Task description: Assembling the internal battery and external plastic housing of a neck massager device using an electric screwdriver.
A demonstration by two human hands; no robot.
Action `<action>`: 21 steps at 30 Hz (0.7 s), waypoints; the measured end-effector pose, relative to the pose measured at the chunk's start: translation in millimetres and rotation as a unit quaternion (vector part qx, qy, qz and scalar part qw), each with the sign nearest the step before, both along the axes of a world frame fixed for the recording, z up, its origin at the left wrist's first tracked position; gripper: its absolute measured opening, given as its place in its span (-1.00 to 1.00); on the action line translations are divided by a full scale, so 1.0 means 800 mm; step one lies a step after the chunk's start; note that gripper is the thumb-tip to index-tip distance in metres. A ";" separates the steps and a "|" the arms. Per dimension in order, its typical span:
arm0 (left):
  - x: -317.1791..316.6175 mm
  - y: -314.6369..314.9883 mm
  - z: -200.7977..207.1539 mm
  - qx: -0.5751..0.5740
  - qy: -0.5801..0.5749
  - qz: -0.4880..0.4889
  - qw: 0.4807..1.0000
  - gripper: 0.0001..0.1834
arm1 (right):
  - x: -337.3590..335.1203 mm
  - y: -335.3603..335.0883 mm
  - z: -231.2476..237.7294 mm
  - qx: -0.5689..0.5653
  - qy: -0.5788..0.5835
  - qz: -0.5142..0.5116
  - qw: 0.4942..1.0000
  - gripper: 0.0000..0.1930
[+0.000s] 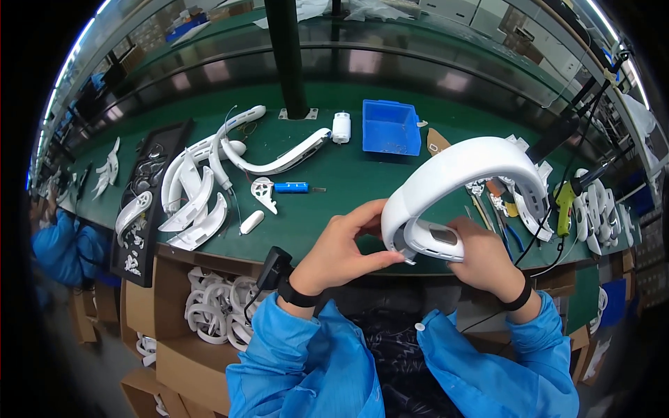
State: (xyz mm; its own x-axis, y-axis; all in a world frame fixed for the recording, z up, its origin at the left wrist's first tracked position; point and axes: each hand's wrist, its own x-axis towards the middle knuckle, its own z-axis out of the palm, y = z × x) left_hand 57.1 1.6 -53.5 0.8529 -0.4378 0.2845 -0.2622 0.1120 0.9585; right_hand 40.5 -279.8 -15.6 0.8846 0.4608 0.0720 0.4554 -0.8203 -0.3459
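Note:
A white neck fan (465, 161) is held over the near edge of the bench, its curved band arching up and to the right. My left hand (346, 244) grips the end nearest it, thumb below and fingers behind the band. My right hand (486, 256) is closed around the other end, next to a grey oval panel (443, 235); its fingertips are hidden behind the fan. Left of my hands lie a small white oval cover (251, 222), a blue cylindrical battery (291, 187) and a white plate-shaped part (263, 193).
White curved shells (197, 212) and a black tray (141, 273) lie left. A blue bin (390, 127) stands behind; pliers (514, 237) and a gun-shaped lime-green tool (564, 209) lie right. A cardboard box (185, 366) holds white bands. A co-worker's blue sleeve (66, 247) shows far left.

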 end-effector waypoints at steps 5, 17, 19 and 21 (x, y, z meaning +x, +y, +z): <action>0.001 0.003 -0.005 -0.009 0.011 0.011 1.000 -0.21 | 0.000 0.007 0.002 -0.047 -0.010 -0.025 0.999 -0.54; 0.015 0.026 -0.019 -0.049 0.135 0.092 0.985 -0.17 | 0.005 -0.033 0.011 -0.041 0.002 -0.031 0.999 -0.58; 0.022 0.015 -0.042 -0.046 0.180 0.080 0.979 -0.12 | 0.001 -0.033 0.013 -0.027 0.017 -0.039 0.999 -0.57; 0.021 0.009 -0.064 0.026 0.112 0.142 0.983 -0.07 | 0.000 -0.021 0.019 0.033 0.066 -0.022 0.997 -0.57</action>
